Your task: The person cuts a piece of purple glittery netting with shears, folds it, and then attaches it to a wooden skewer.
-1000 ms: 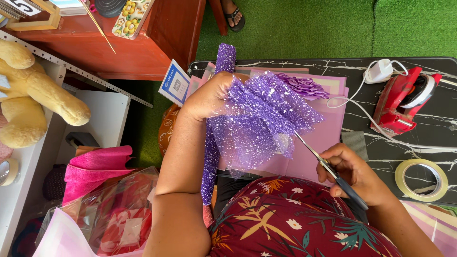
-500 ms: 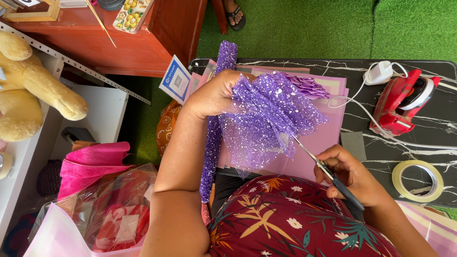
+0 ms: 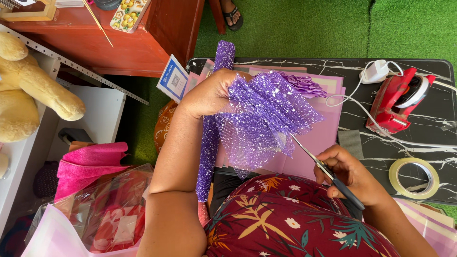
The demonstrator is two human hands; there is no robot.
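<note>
Since the earlier frames almost nothing has moved: both hands keep their places and the scissors (image 3: 328, 173) stay at the same edge of the mesh (image 3: 266, 116). Left hand (image 3: 209, 93) is closed, pinching the gathered purple glitter mesh, which fans out over the pink sheets (image 3: 314, 152) on the dark table (image 3: 428, 138). Right hand (image 3: 350, 173) grips the scissors, its fingers curled through the handles; the blades touch the lower right edge of the mesh. A purple roll (image 3: 209, 152) lies under the left wrist. A red glue gun (image 3: 395, 104) and a tape ring (image 3: 413, 178) lie well to the right.
</note>
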